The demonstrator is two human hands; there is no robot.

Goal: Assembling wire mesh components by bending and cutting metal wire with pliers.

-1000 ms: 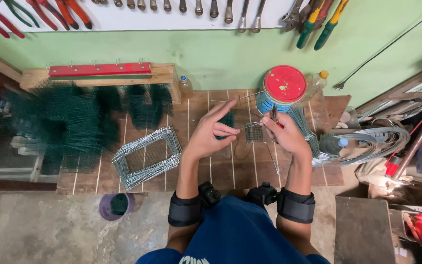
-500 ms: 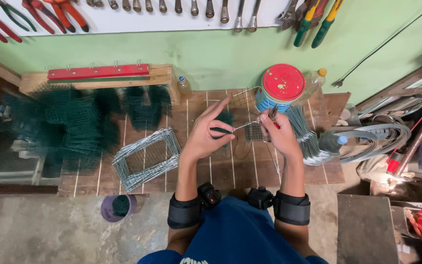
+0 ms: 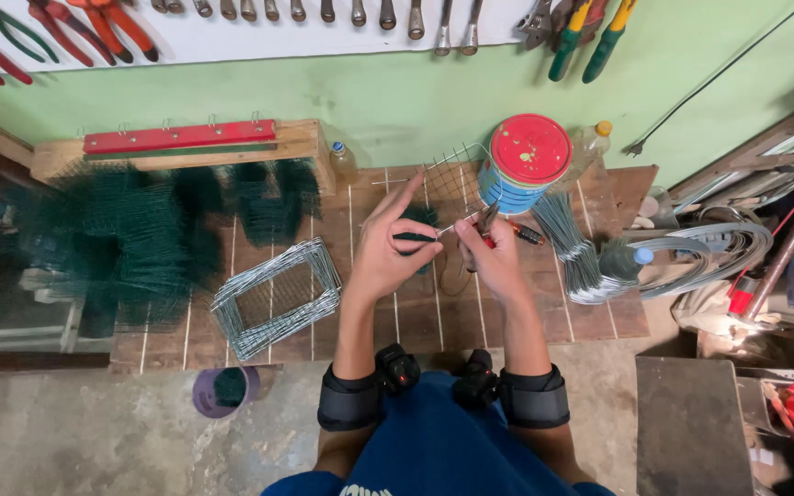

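Centrally, the left hand [image 3: 388, 253] pinches a green wire piece [image 3: 413, 237]; the right hand [image 3: 493, 257] grips red-handled pliers [image 3: 487, 225] below a red-lidded round tin [image 3: 527, 158].

A low wooden slat bench [image 3: 415, 321] carries everything. Left of the left hand [image 3: 388, 253] lies a stack of bare grey rectangular wire frames [image 3: 273, 296], and farther left a heap of dark green wire mesh [image 3: 130, 243]. Beyond the right hand [image 3: 493, 257] stands a round blue tin with a red lid [image 3: 527, 161]. To its right lies a bundle of thin grey wire rods [image 3: 576, 253].
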